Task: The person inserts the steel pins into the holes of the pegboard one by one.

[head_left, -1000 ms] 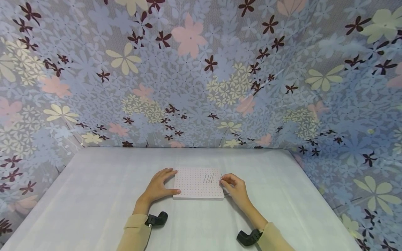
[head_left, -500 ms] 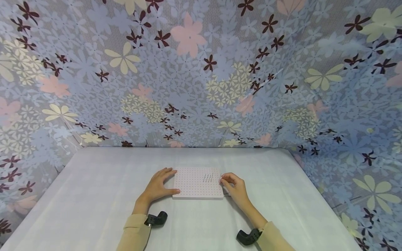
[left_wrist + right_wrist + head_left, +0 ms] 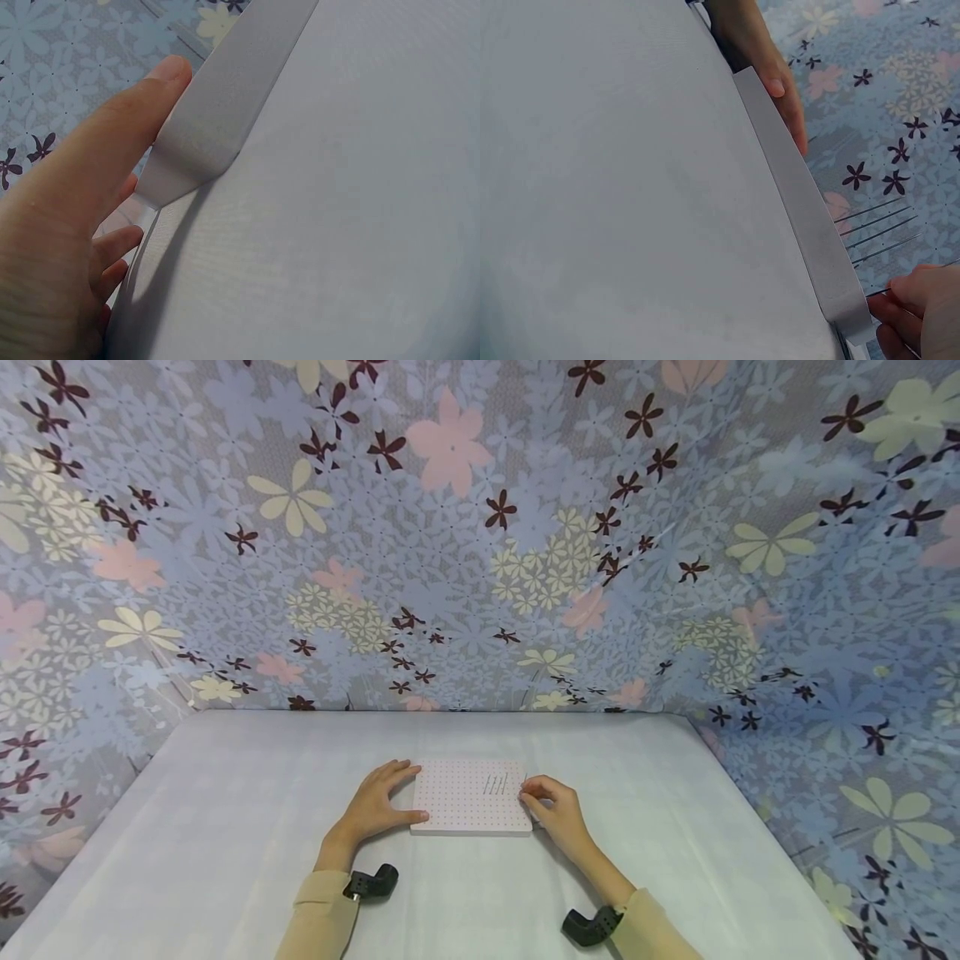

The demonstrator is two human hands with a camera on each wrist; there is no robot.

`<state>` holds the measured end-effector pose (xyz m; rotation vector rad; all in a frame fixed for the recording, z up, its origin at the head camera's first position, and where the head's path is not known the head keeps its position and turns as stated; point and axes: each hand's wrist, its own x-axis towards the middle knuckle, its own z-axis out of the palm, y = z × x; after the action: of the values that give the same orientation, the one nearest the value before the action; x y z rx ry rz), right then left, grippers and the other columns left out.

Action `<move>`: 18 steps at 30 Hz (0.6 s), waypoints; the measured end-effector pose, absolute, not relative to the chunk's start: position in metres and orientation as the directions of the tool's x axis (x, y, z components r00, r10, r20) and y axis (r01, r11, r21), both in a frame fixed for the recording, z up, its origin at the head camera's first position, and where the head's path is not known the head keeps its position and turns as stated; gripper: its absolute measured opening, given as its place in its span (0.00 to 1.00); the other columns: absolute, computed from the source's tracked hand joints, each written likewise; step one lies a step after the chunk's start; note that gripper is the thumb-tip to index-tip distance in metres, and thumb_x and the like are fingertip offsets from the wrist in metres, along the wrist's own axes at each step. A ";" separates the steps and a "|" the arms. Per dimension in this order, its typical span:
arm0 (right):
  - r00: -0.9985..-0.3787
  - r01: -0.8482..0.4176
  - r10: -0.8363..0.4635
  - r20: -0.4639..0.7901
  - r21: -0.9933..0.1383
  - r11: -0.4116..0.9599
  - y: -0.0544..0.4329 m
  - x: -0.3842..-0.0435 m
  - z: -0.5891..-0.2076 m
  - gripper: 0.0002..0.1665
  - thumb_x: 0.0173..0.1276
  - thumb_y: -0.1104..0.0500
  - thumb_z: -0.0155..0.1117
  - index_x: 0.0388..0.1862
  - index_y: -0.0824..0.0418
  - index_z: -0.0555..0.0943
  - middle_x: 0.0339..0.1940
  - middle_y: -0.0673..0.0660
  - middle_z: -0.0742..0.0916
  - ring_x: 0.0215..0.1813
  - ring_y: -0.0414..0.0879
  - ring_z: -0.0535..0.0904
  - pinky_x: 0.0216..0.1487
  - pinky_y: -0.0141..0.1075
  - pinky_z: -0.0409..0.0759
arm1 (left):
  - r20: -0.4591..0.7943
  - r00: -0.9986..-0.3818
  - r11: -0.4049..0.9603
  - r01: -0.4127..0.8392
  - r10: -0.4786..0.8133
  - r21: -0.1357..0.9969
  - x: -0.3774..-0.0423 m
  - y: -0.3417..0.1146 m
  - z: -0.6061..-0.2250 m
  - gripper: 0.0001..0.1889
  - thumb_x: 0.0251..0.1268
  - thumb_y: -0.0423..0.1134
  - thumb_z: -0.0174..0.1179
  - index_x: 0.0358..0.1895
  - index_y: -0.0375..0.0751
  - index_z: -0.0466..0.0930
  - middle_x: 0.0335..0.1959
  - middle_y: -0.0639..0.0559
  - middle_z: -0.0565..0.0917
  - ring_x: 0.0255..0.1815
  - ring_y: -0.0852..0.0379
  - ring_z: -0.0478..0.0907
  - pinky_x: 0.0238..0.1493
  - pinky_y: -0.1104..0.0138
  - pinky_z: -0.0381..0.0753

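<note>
A white board (image 3: 457,802) with a grid of small holes lies flat on the table. Several thin dark metal pins (image 3: 496,784) stand in a row in its right part; the right wrist view shows these upright pins (image 3: 877,225) beyond the board's edge. My left hand (image 3: 378,803) holds the board's left side, with the thumb (image 3: 142,101) on the near corner and the fingers spread along the edge. At the right edge, my right hand (image 3: 558,810) pinches another thin pin (image 3: 878,292) between thumb and fingertips. Its lower end meets the board's top, but whether it sits in a hole is unclear.
Thin dark rods (image 3: 842,341) lie by the board's right side, partly hidden. A white cloth (image 3: 300,760) covers the table, and a flowered fabric wall (image 3: 450,568) rises behind. Black devices (image 3: 592,927) are strapped to both wrists.
My right hand has shifted slightly left, still pinching the pin, and less of the pin shows above the fingers. The left hand keeps its place on the board.
</note>
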<state>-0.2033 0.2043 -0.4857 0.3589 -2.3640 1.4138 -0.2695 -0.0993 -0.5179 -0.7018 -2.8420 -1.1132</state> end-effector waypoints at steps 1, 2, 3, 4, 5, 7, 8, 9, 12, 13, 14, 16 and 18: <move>-0.902 -0.394 -0.032 0.431 -0.789 0.471 0.204 -0.203 -0.486 0.05 0.59 0.74 0.63 0.35 0.74 0.81 0.31 0.65 0.87 0.34 0.55 0.83 0.41 0.31 0.82 | 0.167 -0.899 0.648 0.410 0.404 0.642 -0.270 -0.100 -0.518 0.44 0.41 0.59 0.72 0.66 0.47 0.71 0.70 0.42 0.67 0.75 0.38 0.56 0.73 0.41 0.53; -0.902 -0.392 -0.031 0.430 -0.788 0.474 0.204 -0.203 -0.486 0.05 0.59 0.74 0.63 0.35 0.74 0.81 0.31 0.65 0.87 0.34 0.55 0.83 0.41 0.32 0.82 | 0.165 -0.899 0.648 0.410 0.405 0.642 -0.270 -0.100 -0.518 0.44 0.41 0.59 0.72 0.66 0.47 0.70 0.70 0.42 0.67 0.75 0.38 0.56 0.73 0.41 0.53; -0.903 -0.390 -0.029 0.429 -0.788 0.477 0.204 -0.203 -0.485 0.05 0.59 0.74 0.63 0.35 0.74 0.81 0.31 0.65 0.87 0.34 0.54 0.83 0.41 0.33 0.82 | 0.164 -0.900 0.649 0.408 0.404 0.642 -0.270 -0.100 -0.518 0.44 0.41 0.59 0.72 0.66 0.47 0.70 0.70 0.42 0.67 0.75 0.38 0.56 0.73 0.41 0.53; -0.904 -0.387 -0.029 0.427 -0.787 0.481 0.204 -0.203 -0.485 0.05 0.59 0.74 0.63 0.35 0.74 0.81 0.31 0.65 0.87 0.34 0.53 0.83 0.41 0.34 0.82 | 0.163 -0.900 0.649 0.409 0.405 0.641 -0.270 -0.100 -0.518 0.44 0.41 0.60 0.72 0.66 0.47 0.70 0.71 0.42 0.67 0.75 0.38 0.56 0.74 0.41 0.53; -0.903 -0.386 -0.028 0.428 -0.785 0.485 0.203 -0.203 -0.484 0.05 0.59 0.75 0.63 0.35 0.74 0.81 0.31 0.65 0.87 0.34 0.53 0.83 0.41 0.35 0.83 | 0.163 -0.900 0.649 0.408 0.405 0.642 -0.270 -0.100 -0.518 0.44 0.41 0.60 0.72 0.66 0.47 0.70 0.71 0.42 0.67 0.75 0.38 0.56 0.74 0.41 0.52; -0.904 -0.382 -0.025 0.426 -0.783 0.491 0.203 -0.203 -0.483 0.05 0.58 0.75 0.63 0.35 0.75 0.81 0.31 0.65 0.87 0.34 0.53 0.83 0.41 0.37 0.83 | 0.162 -0.900 0.647 0.407 0.405 0.645 -0.270 -0.100 -0.519 0.44 0.41 0.60 0.71 0.66 0.47 0.70 0.71 0.42 0.67 0.75 0.38 0.56 0.74 0.41 0.52; -0.905 -0.378 -0.021 0.424 -0.783 0.493 0.203 -0.203 -0.483 0.05 0.58 0.75 0.63 0.35 0.75 0.81 0.31 0.65 0.87 0.34 0.53 0.83 0.41 0.37 0.83 | 0.162 -0.900 0.647 0.408 0.406 0.645 -0.270 -0.100 -0.519 0.44 0.41 0.60 0.71 0.66 0.47 0.70 0.71 0.42 0.67 0.75 0.38 0.56 0.74 0.41 0.52; -0.906 -0.374 -0.018 0.422 -0.783 0.496 0.203 -0.203 -0.482 0.05 0.59 0.75 0.63 0.35 0.75 0.81 0.31 0.66 0.87 0.34 0.54 0.83 0.41 0.36 0.83 | 0.162 -0.899 0.646 0.408 0.406 0.645 -0.270 -0.100 -0.519 0.44 0.41 0.60 0.71 0.66 0.48 0.70 0.71 0.42 0.67 0.75 0.38 0.56 0.74 0.41 0.52; -0.906 -0.367 -0.002 0.424 -0.781 0.505 0.203 -0.203 -0.482 0.05 0.59 0.75 0.63 0.35 0.74 0.81 0.31 0.66 0.87 0.34 0.56 0.83 0.40 0.33 0.82 | 0.163 -0.898 0.645 0.411 0.408 0.644 -0.270 -0.100 -0.519 0.44 0.41 0.60 0.71 0.66 0.47 0.70 0.71 0.42 0.67 0.75 0.38 0.56 0.74 0.41 0.52; -0.905 -0.365 0.002 0.425 -0.781 0.507 0.204 -0.204 -0.483 0.04 0.59 0.75 0.63 0.34 0.74 0.81 0.31 0.66 0.87 0.34 0.56 0.83 0.40 0.33 0.82 | 0.164 -0.897 0.645 0.412 0.409 0.643 -0.270 -0.100 -0.519 0.44 0.41 0.60 0.71 0.66 0.47 0.70 0.71 0.42 0.67 0.75 0.38 0.56 0.74 0.41 0.52; -0.902 -0.370 0.002 0.431 -0.777 0.509 0.204 -0.204 -0.484 0.04 0.59 0.74 0.63 0.34 0.74 0.81 0.31 0.65 0.87 0.34 0.56 0.83 0.40 0.32 0.82 | 0.166 -0.897 0.644 0.413 0.409 0.644 -0.270 -0.100 -0.518 0.44 0.41 0.59 0.72 0.66 0.47 0.70 0.71 0.42 0.67 0.75 0.38 0.56 0.74 0.41 0.52; -0.897 -0.381 -0.004 0.441 -0.770 0.512 0.206 -0.207 -0.489 0.04 0.59 0.74 0.63 0.34 0.73 0.81 0.30 0.65 0.87 0.34 0.55 0.82 0.39 0.32 0.81 | 0.168 -0.897 0.644 0.414 0.409 0.644 -0.270 -0.100 -0.518 0.44 0.41 0.59 0.72 0.66 0.47 0.70 0.70 0.42 0.67 0.75 0.38 0.56 0.74 0.41 0.52; -0.894 -0.385 -0.005 0.447 -0.764 0.517 0.209 -0.211 -0.498 0.04 0.59 0.73 0.64 0.34 0.71 0.82 0.30 0.63 0.87 0.34 0.53 0.82 0.40 0.33 0.81 | 0.170 -0.897 0.641 0.415 0.408 0.645 -0.270 -0.100 -0.518 0.44 0.41 0.59 0.72 0.66 0.47 0.70 0.70 0.42 0.68 0.75 0.38 0.56 0.74 0.41 0.52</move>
<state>-0.2112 0.2087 -0.4984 0.3215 -2.3720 1.3358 -0.2698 -0.1002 -0.5180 -0.7114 -2.8381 -1.1196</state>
